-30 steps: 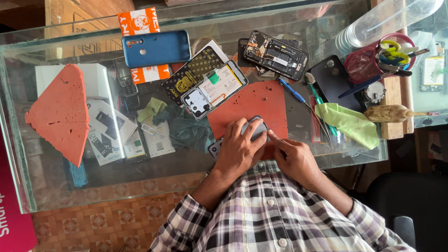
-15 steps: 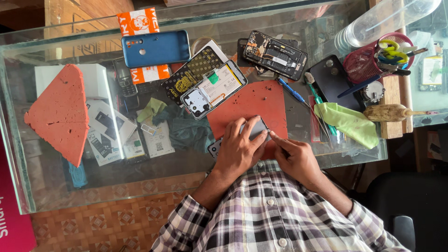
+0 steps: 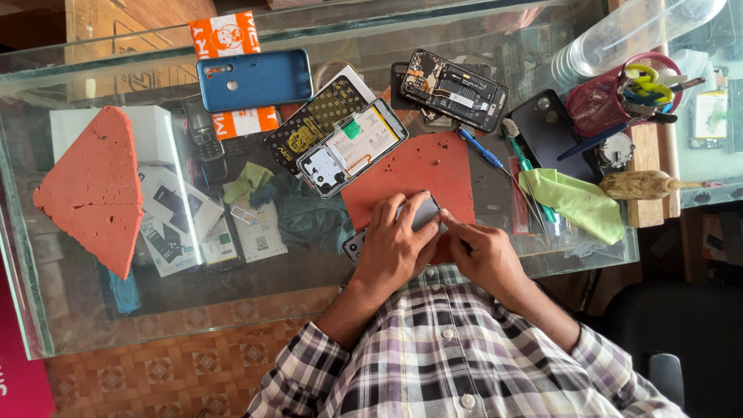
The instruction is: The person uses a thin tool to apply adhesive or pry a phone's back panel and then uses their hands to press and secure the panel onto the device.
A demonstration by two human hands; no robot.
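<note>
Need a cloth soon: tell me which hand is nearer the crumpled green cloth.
Right. The right hand lies just left of the crumpled green cloth in the picture, slightly nearer the person; the left hand sits farther off, beyond the right one.

Blue phone cover [image 3: 254, 80], green cloth [image 3: 576, 203]

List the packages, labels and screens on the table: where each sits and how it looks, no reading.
Orange and white box: far edge, under the blue phone cover.
White box: below the glass, left.
Printed leaflets: below the glass, white, phone pictures.
Opened phone: centre, battery with green and orange labels.
Phone: under left hand, screen hidden.
</note>
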